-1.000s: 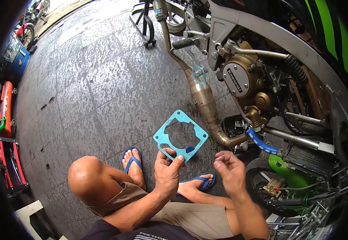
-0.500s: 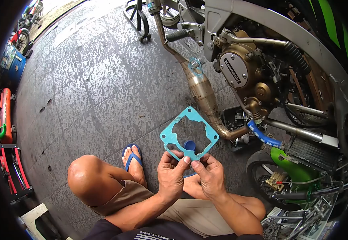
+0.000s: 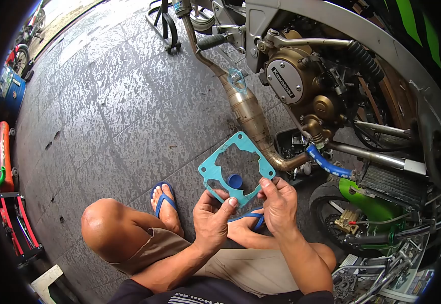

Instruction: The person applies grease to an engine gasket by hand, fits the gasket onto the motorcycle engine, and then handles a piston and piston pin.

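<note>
A flat teal gasket with a large central cutout and corner holes is held up in front of me. My left hand pinches its lower edge between thumb and fingers. My right hand grips its right side near a corner hole. Through the cutout a round blue cap shows, apparently below the gasket. Another thin teal gasket rests on the metal exhaust pipe beyond my hands.
A motorcycle engine marked Kawasaki stands at upper right. Beside the pipe sits a dark tray of metal parts, near a blue hose and front wheel. A red floor jack stands at far left.
My right hand has shifted from the gasket's bottom edge up to its right side. My left hand keeps its hold. The view has shifted slightly.
</note>
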The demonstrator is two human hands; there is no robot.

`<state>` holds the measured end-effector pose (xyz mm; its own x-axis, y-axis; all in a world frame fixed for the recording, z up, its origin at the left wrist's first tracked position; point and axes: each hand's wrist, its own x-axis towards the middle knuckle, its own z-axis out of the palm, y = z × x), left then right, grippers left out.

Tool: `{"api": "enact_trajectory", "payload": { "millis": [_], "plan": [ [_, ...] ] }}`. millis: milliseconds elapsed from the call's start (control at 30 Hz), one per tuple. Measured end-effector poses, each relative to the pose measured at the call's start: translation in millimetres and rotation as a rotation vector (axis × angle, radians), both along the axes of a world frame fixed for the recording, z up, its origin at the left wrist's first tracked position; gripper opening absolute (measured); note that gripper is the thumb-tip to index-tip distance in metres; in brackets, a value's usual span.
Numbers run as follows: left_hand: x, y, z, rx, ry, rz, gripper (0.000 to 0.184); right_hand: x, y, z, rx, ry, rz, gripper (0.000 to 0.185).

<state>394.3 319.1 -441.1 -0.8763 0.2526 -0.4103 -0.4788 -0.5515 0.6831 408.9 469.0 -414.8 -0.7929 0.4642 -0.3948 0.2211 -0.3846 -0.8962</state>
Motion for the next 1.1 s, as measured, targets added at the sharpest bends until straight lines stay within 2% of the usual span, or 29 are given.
{"api": "enact_trajectory", "payload": {
  "millis": [100, 233, 300, 433, 533, 633, 833, 1000, 1100],
  "plan": [
    [-0.9, -1.1, 0.2, 0.018, -0.022, 0.029, 0.02, 3.4, 0.4, -1.1, 0.0, 0.039, -0.079, 0.017],
    [-2.7, 0.8, 0.5, 0.012, -0.011, 0.052, 0.02, 15.4, -24.1, 2.6, 0.035, -0.016, 0.026, 0.014],
    [-2.6, 3.3, 2.5, 0.031, -0.005, 0.071, 0.017, 16.3, -37.8, 8.5, -0.16, -0.016, 0.147, 0.014],
    [-1.2, 1.9, 3.7, 0.019, 0.004, 0.027, 0.017, 14.7, -24.9, 8.5, -0.06, -0.097, 0.215, 0.013],
    [-2.4, -0.9, 3.2, -0.001, 0.031, -0.02, 0.017, 6.2, -13.0, 19.3, -0.057, -0.103, 0.155, 0.011],
    [-2.3, -3.1, 4.1, -0.044, 0.037, -0.087, 0.023, -0.2, 12.6, 3.4, -0.014, -0.045, 0.113, 0.007],
    [-10.1, -9.0, 9.7, -0.033, 0.018, -0.151, 0.024, -8.5, 35.2, 9.2, -0.032, 0.013, 0.122, 0.015],
    [-19.2, -15.7, 17.3, -0.03, 0.072, -0.265, 0.019, -14.2, 49.1, 13.5, 0.12, -0.046, 0.235, 0.016],
    [-21.8, -18.7, 15.4, -0.034, 0.098, -0.284, 0.019, -20.6, 53.9, 11.8, 0.167, 0.022, 0.202, 0.022]
  ]
}}
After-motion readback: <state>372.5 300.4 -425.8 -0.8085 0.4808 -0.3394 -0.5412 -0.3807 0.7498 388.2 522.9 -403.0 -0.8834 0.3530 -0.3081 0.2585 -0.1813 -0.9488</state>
